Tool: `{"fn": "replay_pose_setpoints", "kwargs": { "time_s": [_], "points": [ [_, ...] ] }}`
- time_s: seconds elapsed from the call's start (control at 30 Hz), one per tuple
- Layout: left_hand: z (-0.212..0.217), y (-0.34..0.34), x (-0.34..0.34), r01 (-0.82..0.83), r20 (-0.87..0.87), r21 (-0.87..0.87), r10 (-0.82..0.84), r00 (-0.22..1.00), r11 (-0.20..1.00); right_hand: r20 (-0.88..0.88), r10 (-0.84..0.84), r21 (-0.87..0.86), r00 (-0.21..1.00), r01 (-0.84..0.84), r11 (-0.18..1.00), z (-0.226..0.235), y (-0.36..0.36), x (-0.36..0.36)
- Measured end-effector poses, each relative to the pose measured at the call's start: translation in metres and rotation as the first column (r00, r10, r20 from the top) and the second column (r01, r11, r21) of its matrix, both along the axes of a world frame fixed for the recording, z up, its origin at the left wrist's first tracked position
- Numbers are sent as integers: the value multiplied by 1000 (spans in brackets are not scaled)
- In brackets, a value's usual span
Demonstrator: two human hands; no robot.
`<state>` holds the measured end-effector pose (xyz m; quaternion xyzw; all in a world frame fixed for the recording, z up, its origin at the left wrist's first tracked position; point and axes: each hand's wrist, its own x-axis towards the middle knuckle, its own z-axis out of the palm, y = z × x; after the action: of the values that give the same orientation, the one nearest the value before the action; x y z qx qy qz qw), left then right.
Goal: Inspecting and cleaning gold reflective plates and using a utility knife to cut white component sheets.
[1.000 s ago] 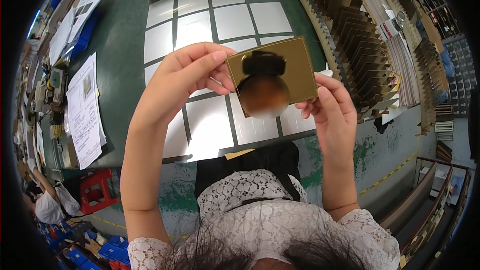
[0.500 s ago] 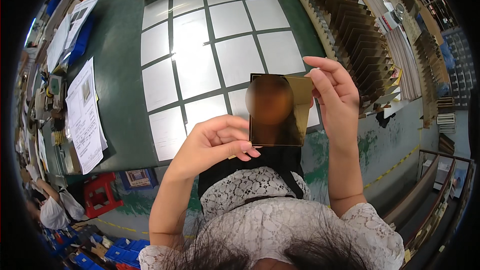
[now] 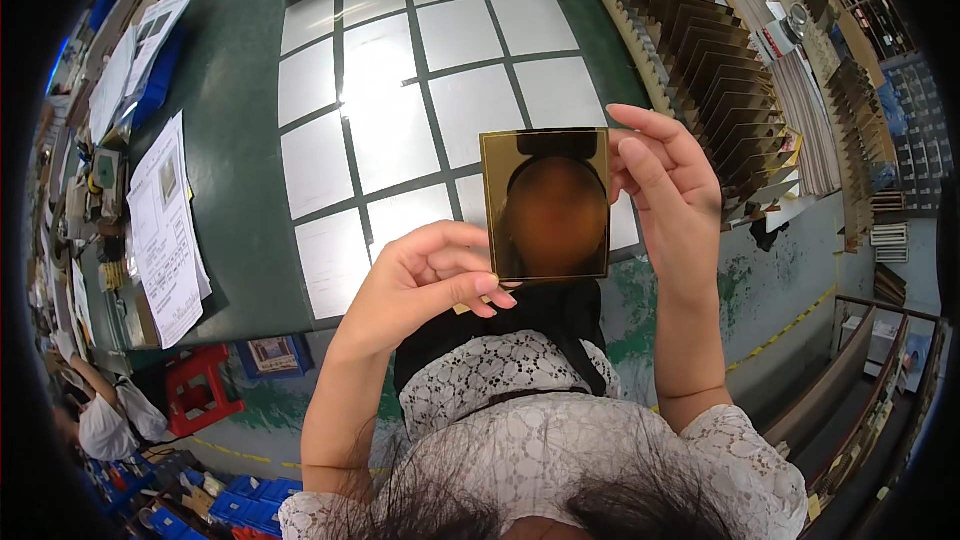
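The left hand point(image 3: 428, 285) is pinching a squarish, mirror-finished gold panel point(image 3: 547, 205) at its lower left corner; the right hand point(image 3: 668, 170) is meeting its upper right edge with bent fingers, though whether it is gripping I cannot tell; the panel is hovering over the near edge of a green table point(image 3: 232, 210), covering some flat white rectangular sheets point(image 3: 476, 112); the step in hand is apparently inspecting its reflective surface; the next move is probably calling for edge-only contact.
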<state>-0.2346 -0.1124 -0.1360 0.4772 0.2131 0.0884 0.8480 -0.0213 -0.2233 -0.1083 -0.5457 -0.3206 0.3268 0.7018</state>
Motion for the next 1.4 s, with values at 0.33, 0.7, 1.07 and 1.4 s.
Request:
{"fn": "replay_pose_setpoints", "kwargs": {
  "time_s": [0.33,0.7,1.07,1.4],
  "points": [
    [3,-1,-1,-1,22,-46,2,1000,999,8,-4,-21,1000,4,1000,-3,-1,1],
    [7,-2,2,-46,-4,-9,46,999,999,-9,-32,-41,999,32,999,-4,1,0],
    [10,0,0,-55,-16,-6,54,998,998,13,-33,-43,999,34,998,-3,4,-3],
    [5,3,-2,-75,30,-19,75,997,997,-25,-7,-52,1000,6,999,-8,6,-3]
  ]
}}
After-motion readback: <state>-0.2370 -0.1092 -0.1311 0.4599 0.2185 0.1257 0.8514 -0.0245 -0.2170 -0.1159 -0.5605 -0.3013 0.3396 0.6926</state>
